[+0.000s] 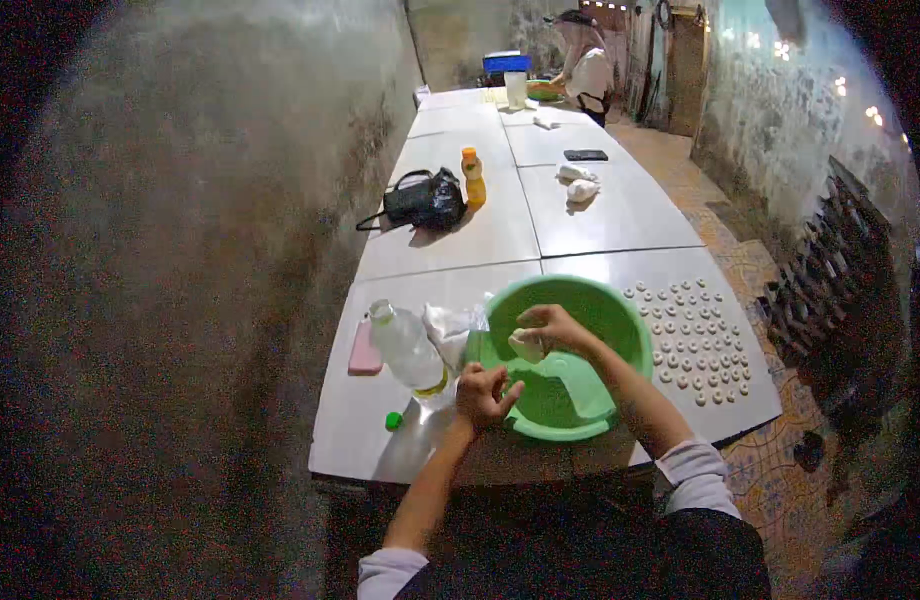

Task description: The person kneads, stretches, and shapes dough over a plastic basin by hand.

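My right hand (552, 328) is over a green basin (635, 320), its fingers closed round a pale lump of dough (526, 346). At the basin's front left rim is my left hand (487, 393), fingers loosely bent and thumb apart, with nothing visible in it. On the table to the right of the basin, many small white dough rings (685, 328) lie in rows. Left of the basin stands a large clear plastic bottle (405, 350) without its cap, beside a white plastic bag (450, 330).
A green cap (393, 421) and a pink phone (365, 350) lie at the left. Farther back are a black bag (425, 203), an orange-capped bottle (473, 178), white bundles (580, 187) and a dark phone (585, 155). Another person (585, 65) works at the far end.
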Action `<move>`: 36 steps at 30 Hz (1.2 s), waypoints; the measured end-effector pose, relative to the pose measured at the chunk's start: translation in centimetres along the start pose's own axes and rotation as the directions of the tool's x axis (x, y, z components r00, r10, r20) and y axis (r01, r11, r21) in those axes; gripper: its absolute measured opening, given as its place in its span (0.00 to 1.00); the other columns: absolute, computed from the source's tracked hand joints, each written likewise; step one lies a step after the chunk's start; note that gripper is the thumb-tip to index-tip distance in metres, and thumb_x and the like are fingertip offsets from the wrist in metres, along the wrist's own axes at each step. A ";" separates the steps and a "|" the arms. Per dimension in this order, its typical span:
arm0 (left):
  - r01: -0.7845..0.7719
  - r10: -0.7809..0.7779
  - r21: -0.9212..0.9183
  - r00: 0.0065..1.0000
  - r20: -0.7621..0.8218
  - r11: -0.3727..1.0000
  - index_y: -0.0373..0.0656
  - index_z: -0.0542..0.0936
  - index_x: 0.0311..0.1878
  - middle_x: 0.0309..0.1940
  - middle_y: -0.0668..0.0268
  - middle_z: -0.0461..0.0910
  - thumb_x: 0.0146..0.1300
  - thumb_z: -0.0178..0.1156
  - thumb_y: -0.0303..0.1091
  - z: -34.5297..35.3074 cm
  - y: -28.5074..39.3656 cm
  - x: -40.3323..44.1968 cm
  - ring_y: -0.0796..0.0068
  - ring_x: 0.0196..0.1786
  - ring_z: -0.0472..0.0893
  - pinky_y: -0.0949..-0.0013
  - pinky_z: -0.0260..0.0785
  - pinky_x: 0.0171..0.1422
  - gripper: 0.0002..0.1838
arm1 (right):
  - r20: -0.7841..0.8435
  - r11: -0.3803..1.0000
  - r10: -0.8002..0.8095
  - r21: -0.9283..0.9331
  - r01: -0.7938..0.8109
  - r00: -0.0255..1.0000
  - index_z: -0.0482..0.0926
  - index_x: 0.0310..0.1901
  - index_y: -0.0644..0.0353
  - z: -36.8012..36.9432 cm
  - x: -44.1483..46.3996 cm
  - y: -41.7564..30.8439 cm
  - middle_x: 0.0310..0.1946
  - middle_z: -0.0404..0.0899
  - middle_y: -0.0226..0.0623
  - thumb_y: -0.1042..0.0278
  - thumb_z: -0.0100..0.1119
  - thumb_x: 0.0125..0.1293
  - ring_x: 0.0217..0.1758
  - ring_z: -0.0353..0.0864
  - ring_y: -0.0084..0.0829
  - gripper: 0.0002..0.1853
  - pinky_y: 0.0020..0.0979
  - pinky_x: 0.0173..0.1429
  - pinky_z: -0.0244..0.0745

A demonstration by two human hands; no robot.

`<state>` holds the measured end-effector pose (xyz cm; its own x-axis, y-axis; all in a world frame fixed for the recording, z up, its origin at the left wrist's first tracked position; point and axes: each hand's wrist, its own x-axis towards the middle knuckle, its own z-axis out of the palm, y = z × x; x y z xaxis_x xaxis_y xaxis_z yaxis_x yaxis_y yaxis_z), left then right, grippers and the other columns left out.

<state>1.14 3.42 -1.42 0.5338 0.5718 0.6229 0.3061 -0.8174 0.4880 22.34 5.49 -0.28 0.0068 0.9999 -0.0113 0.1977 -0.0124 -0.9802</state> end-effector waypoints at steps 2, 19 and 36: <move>-0.022 0.022 -0.021 1.000 0.014 1.000 0.45 0.68 0.17 0.07 0.67 0.64 0.49 0.56 0.50 0.1 -0.5 0.1 0.67 0.13 0.66 0.67 0.62 0.33 0.19 | 0.019 0.999 0.034 -0.015 -0.034 0.999 0.77 0.33 0.66 -0.6 0.3 0.4 0.27 0.79 0.41 0.60 0.68 0.43 0.29 0.76 0.24 0.19 0.30 0.34 0.73; -0.029 0.029 -0.004 0.998 0.061 1.000 0.44 0.71 0.19 0.07 0.66 0.65 0.50 0.55 0.49 0.2 -0.5 0.4 0.64 0.15 0.69 0.65 0.61 0.36 0.18 | 0.550 0.658 -0.098 -0.589 0.468 0.830 0.74 0.26 0.68 3.5 2.0 8.2 0.22 0.76 0.46 0.64 0.53 0.51 0.23 0.74 0.45 0.13 0.39 0.27 0.68; 0.042 -0.038 -0.253 0.999 0.022 0.967 0.40 0.76 0.31 0.13 0.58 0.68 0.59 0.41 0.48 0.8 -1.9 -0.3 0.56 0.22 0.71 0.62 0.61 0.35 0.21 | 0.546 0.897 -0.166 -0.263 0.356 0.821 0.72 0.29 0.65 2.2 5.0 13.9 0.20 0.69 0.32 0.61 0.48 0.58 0.26 0.69 0.27 0.13 0.33 0.30 0.64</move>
<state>1.01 4.79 -3.02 0.5393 0.6007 0.5902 0.1192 -0.7482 0.6526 23.02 10.28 -14.43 -0.5623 0.8257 0.0454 0.4379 0.3439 -0.8307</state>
